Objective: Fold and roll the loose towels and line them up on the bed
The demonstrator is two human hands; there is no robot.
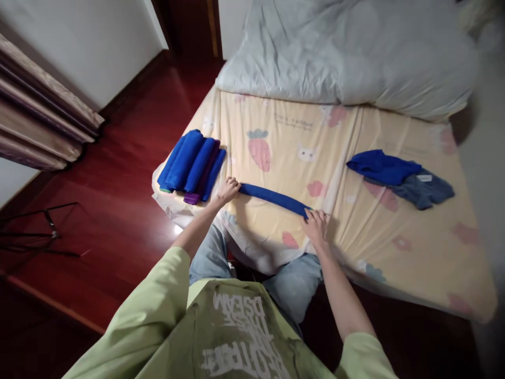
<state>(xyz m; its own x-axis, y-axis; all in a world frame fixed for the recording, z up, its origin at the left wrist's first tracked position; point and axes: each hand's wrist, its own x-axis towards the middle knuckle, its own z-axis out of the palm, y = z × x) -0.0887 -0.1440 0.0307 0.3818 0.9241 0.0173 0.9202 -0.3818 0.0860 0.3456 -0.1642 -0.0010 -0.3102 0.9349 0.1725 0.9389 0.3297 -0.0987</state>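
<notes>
A long, narrow strip of rolled blue cloth [274, 197], like a towel, stretches between my hands over the near part of the bed. My left hand [229, 189] is closed around its left end. At the other end, the fingers of my right hand [315, 221] pinch the cloth. Just left of my left hand lies a pile of rolled blue towels [189, 160], with a purple towel [193, 197] among them. Farther right on the bed, a crumpled blue cloth [384, 164] partly covers a grey-blue cloth [428, 189] with a white tag.
The bed [284, 137] has a yellow sheet printed with strawberries. A pale grey quilt [347, 52] is heaped at its far side. Left of the bed are a dark red floor [130, 173], a black metal stand [51, 223] and a curtain [39, 110].
</notes>
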